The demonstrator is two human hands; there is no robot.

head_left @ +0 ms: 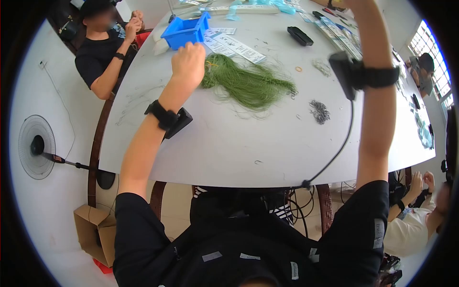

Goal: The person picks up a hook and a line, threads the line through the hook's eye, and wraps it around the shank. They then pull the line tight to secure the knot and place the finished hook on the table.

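Observation:
My left hand (189,62) is closed just left of a bundle of green line (248,83) on the white table; what it pinches, if anything, is too small to make out. A blue bin (185,31) stands just beyond it. My right arm stretches up past the top right, and only the edge of my right hand (356,4) shows, its fingers cut off by the frame. Right of the green bundle lies a small heap of dark hooks (319,112).
Printed cards (236,47), a black tray (300,36) and long packets (334,33) lie across the far side. A cable (342,148) hangs from the right wrist device. Co-workers sit at left (103,52) and right (416,215).

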